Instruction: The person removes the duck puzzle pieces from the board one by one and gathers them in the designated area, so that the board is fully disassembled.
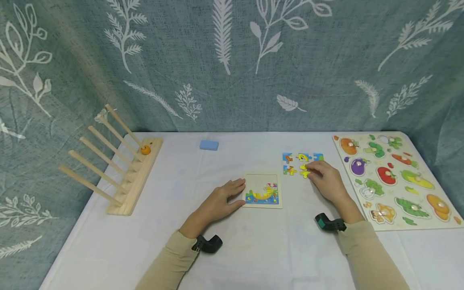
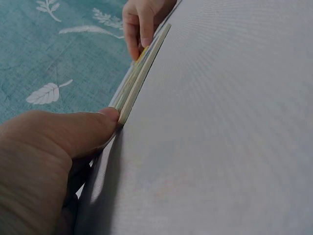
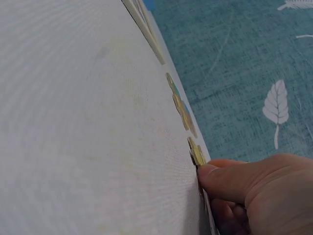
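Pinching 1 yellow piece [image 1: 304,174] | right hand [image 1: 327,182] | left hand [image 1: 220,200] spread, touching tray [image 1: 256,182]

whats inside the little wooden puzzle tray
The puzzle tray holds fitted blue-and-yellow pieces across its lower part, rising higher at the right; bare board shows above. The board beneath the pieces is covered and cannot be seen.

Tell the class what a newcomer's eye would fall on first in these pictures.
The colourful vegetable board at the right of the head view would probably come first, then the wooden peg stand at the left. Between them, the left hand touches a puzzle tray, while the right hand pinches a yellow piece.
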The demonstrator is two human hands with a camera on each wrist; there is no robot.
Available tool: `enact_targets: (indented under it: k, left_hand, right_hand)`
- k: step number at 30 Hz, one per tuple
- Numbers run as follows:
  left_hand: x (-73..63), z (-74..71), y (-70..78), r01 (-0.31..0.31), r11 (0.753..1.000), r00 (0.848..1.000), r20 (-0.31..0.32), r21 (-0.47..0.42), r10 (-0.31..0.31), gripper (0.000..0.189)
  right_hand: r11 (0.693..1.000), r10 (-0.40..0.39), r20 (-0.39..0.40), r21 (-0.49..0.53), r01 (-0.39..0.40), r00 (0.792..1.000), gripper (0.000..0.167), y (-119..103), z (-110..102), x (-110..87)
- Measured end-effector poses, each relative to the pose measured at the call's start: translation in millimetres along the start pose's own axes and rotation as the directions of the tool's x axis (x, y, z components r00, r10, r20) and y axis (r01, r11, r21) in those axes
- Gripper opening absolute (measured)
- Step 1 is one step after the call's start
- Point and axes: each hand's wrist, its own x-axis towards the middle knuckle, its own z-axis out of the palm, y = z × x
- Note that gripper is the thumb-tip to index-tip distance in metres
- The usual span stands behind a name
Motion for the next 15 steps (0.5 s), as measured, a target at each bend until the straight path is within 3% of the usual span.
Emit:
enact_targets:
  k: [15]
  left_hand:
    - [0.6, -0.3, 0.1, -0.001, 1.000, 1.000, 0.004, 0.009, 0.001, 0.053]
  right_hand:
    - [0.995, -0.004, -0.030, 0.098, 0.007, 1.000, 0.036, -8.8, -2.1, -1.8]
